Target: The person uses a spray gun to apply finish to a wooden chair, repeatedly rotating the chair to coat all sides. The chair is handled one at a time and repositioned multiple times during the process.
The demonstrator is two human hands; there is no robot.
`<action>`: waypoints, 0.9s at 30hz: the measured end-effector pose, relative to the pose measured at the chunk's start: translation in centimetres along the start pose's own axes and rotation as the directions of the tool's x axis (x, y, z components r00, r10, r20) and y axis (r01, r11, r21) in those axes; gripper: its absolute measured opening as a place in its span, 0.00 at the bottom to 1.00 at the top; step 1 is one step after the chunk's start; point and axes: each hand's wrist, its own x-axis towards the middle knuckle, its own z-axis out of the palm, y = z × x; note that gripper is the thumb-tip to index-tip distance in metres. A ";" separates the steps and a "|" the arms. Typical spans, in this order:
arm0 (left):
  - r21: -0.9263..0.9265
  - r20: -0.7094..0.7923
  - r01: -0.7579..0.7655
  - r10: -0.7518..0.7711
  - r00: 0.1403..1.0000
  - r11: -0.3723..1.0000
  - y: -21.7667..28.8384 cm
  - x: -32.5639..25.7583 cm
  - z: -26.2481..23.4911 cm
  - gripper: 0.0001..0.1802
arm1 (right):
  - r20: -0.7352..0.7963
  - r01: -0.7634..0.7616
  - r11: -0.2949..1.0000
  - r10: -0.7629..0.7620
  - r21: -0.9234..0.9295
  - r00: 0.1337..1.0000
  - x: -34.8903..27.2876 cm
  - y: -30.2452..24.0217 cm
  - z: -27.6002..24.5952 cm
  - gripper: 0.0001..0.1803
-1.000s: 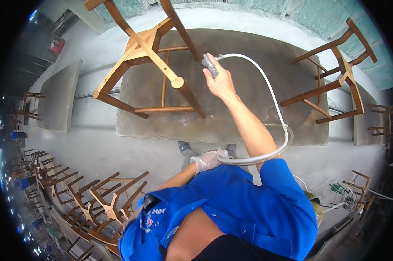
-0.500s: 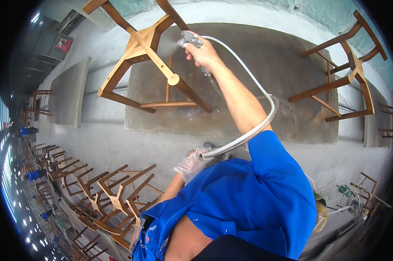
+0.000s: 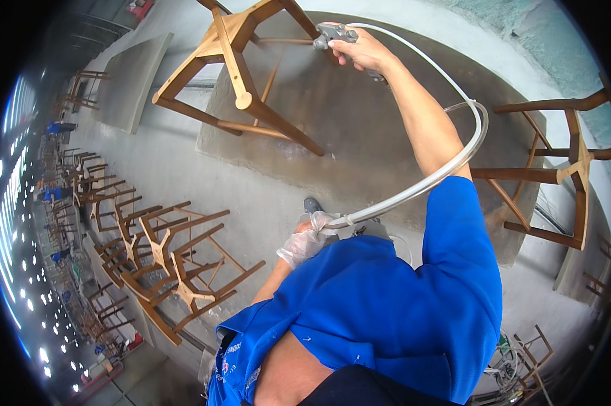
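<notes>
My right hand (image 3: pixel 363 51), bare, is wrapped round a grey spray gun (image 3: pixel 334 34), its nozzle pointing left. A faint haze hangs before the nozzle, beside a brown wooden chair frame (image 3: pixel 235 64) with pale, bare wood across its middle. Gun and chair are close; contact is hard to judge. From the gun a pale hose (image 3: pixel 447 66) loops over my right forearm and down to my left hand (image 3: pixel 310 238). That hand wears a clear plastic glove and is closed round the hoses in front of my body.
The chair frame stands over a large grey-brown board (image 3: pixel 386 135). A second chair frame (image 3: pixel 575 169) is at the right. Several chair frames (image 3: pixel 177 260) crowd the lower left. Another board (image 3: pixel 133 81) lies at the far left. Coiled hoses (image 3: pixel 505 369) are at the lower right.
My right hand and the spray gun have moved right and slightly up. The view has shifted, so the near chair frame sits higher. My left hand still grips the hoses.
</notes>
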 end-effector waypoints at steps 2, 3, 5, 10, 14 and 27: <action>-0.030 0.029 0.083 -0.082 0.996 0.996 1.6 -0.1 1.2 0.16 | 0.093 0.017 0.997 -0.024 0.075 0.995 -2.3 0.6 -0.8 0.33; -0.015 0.030 0.082 -0.082 0.996 0.996 2.1 -0.2 1.6 0.16 | 0.144 0.013 0.995 -0.028 0.100 0.989 -3.3 1.0 -1.4 0.33; 0.035 0.033 0.053 -0.054 0.998 0.998 2.6 -0.3 2.1 0.16 | 0.213 0.022 0.985 -0.059 0.173 0.975 -5.0 2.2 -2.1 0.34; 0.106 0.044 0.030 -0.035 0.998 0.994 3.3 -0.4 2.8 0.16 | 0.177 -0.117 0.939 0.062 0.323 0.982 -9.1 7.7 -2.4 0.35; 0.141 0.054 0.024 -0.032 0.998 0.990 3.5 -0.4 3.2 0.16 | -0.050 -0.142 0.920 0.172 0.366 0.984 -11.9 11.5 0.5 0.33; 0.232 0.039 0.024 -0.034 0.999 0.972 4.4 -2.9 2.6 0.16 | -0.526 -0.012 0.844 0.345 0.536 0.777 -12.5 16.6 7.9 0.31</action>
